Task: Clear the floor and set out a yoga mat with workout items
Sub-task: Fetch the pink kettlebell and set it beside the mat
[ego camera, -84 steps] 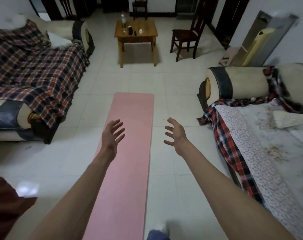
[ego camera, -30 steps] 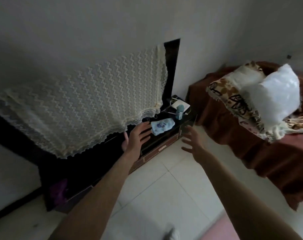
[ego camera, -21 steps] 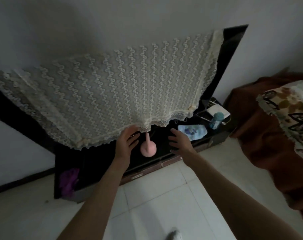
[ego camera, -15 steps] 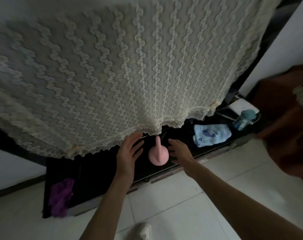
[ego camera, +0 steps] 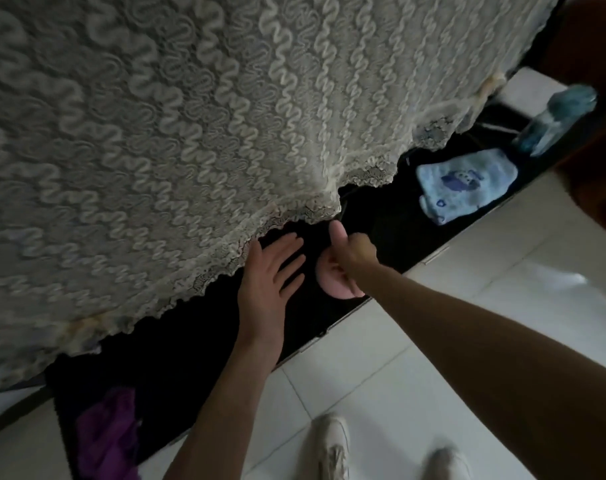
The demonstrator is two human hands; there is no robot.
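On the dark low cabinet (ego camera: 197,344), just past the hem of the cream lace cloth (ego camera: 163,133), sits one pink kettlebell (ego camera: 336,284). Its body is a smooth, rounded, pale pink bulb near the cabinet's front edge; only the lower part shows, since the right hand (ego camera: 352,252) covers the top. That hand is curled into a fist over the kettlebell's upper part, thumb sticking up toward the lace hem, fingers wrapped down around what looks like the handle, though the handle itself is hidden under the hand. The left hand (ego camera: 267,282) lies just to the left of the kettlebell with palm down and fingers spread flat over the cabinet top; it grips nothing, and whether it touches the surface cannot be told.

Farther right along the cabinet from the kettlebell lies one light blue folded cloth (ego camera: 464,185) with a darker blue print on it. Beyond it, toward the cabinet's far right end, stands one blurred bluish bottle (ego camera: 554,121) beside a white flat object (ego camera: 533,95). At the cabinet's left end, well apart from the kettlebell, one purple bundle of fabric (ego camera: 107,434) lies in shadow.

Below the cabinet's front edge runs the white tiled floor (ego camera: 468,306), and on it, nearest the camera, two pale shoes (ego camera: 334,445) show. Two bare forearms reach up from the bottom of the view toward the kettlebell.
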